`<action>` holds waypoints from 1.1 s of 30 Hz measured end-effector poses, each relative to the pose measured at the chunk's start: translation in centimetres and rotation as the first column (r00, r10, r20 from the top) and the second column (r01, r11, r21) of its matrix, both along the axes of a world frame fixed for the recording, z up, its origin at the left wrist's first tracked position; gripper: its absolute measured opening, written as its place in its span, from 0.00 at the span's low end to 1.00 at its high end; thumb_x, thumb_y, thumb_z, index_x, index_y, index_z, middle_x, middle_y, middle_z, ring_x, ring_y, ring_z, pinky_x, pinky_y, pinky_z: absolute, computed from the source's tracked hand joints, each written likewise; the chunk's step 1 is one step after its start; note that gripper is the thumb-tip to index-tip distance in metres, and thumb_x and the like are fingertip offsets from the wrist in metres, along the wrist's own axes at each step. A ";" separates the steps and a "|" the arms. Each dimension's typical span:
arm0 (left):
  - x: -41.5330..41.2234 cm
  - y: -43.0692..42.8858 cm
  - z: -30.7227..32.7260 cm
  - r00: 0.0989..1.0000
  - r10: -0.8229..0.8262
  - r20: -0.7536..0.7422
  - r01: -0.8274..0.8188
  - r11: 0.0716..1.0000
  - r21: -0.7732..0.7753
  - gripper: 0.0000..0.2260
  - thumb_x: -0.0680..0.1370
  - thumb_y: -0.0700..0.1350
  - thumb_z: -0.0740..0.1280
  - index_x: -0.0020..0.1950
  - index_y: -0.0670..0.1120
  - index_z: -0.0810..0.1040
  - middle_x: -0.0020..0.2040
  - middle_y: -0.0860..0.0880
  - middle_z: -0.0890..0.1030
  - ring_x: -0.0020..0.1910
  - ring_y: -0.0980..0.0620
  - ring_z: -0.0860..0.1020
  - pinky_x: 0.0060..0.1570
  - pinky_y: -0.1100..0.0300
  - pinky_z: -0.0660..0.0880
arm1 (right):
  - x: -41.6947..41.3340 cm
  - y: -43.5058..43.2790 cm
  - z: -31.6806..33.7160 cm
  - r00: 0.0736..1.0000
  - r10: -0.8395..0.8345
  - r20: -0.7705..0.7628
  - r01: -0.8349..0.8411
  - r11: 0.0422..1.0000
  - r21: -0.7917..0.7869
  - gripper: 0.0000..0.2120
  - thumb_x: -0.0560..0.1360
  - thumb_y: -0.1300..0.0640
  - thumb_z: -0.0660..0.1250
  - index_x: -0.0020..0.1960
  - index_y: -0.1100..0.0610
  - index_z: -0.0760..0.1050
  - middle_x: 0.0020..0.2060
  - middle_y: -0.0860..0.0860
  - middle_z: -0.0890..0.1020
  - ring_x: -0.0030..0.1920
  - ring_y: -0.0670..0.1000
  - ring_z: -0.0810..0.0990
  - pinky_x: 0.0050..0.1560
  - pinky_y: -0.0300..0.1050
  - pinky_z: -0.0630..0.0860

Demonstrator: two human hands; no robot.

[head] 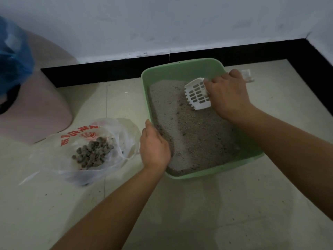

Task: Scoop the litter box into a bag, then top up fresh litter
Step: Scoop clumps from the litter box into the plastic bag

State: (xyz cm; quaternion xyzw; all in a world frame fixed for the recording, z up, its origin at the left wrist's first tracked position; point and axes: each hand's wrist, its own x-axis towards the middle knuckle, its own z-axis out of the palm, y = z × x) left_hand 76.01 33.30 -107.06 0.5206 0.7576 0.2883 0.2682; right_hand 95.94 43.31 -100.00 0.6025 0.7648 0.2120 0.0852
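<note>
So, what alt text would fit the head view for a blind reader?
A right hand holds a white scoop in a green litter box while the left hand grips its rim. A bag of clumps lies left of it.

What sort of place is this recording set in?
Likely a room corner in a home with a cat: pale tiled floor with a black border strip below a white wall, a green litter box on the floor, and a plastic bag of scooped clumps beside it.
</note>
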 end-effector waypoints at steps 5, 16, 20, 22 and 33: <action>-0.3 -0.1 -0.7 0.974 0.055 0.218 -0.067 0.996 0.051 0.20 0.84 0.46 0.52 0.77 0.44 0.61 0.72 0.48 0.69 0.71 0.52 0.66 0.64 0.68 0.55 | 0.2 3.3 -2.8 0.998 0.046 0.038 -0.044 0.998 -0.054 0.24 0.70 0.49 0.74 0.64 0.53 0.75 0.53 0.52 0.84 0.55 0.54 0.79 0.66 0.53 0.66; -0.7 0.0 -2.0 0.891 0.093 0.444 -0.144 0.986 0.083 0.20 0.83 0.51 0.53 0.74 0.50 0.67 0.67 0.55 0.73 0.67 0.55 0.70 0.69 0.55 0.65 | -1.9 4.8 -4.6 0.951 0.073 -0.302 -0.175 0.930 -0.324 0.19 0.79 0.48 0.65 0.70 0.43 0.72 0.59 0.51 0.82 0.65 0.55 0.73 0.74 0.52 0.52; -0.6 0.1 -1.6 0.862 0.118 0.492 -0.172 0.983 0.066 0.18 0.84 0.48 0.53 0.74 0.50 0.67 0.66 0.57 0.71 0.66 0.59 0.68 0.67 0.62 0.63 | -2.9 3.0 -6.4 0.876 0.114 -0.468 -0.286 0.905 -0.316 0.18 0.80 0.48 0.63 0.70 0.45 0.73 0.56 0.51 0.84 0.62 0.54 0.74 0.73 0.53 0.55; -0.5 0.0 -1.4 0.847 0.134 0.514 -0.189 0.980 0.057 0.18 0.84 0.47 0.53 0.74 0.50 0.67 0.64 0.59 0.70 0.64 0.61 0.67 0.64 0.65 0.62 | -2.6 2.8 -6.2 0.850 0.109 -0.516 -0.302 0.903 -0.307 0.20 0.79 0.49 0.65 0.70 0.47 0.73 0.55 0.52 0.84 0.62 0.54 0.74 0.72 0.52 0.54; -0.5 0.2 -1.7 0.838 0.162 0.522 -0.219 0.975 0.048 0.18 0.84 0.48 0.53 0.73 0.49 0.68 0.69 0.53 0.72 0.68 0.57 0.68 0.69 0.60 0.63 | -2.2 0.4 -5.7 0.828 0.024 -0.561 -0.356 0.795 -0.492 0.18 0.79 0.51 0.65 0.69 0.47 0.75 0.51 0.51 0.85 0.55 0.53 0.79 0.69 0.47 0.55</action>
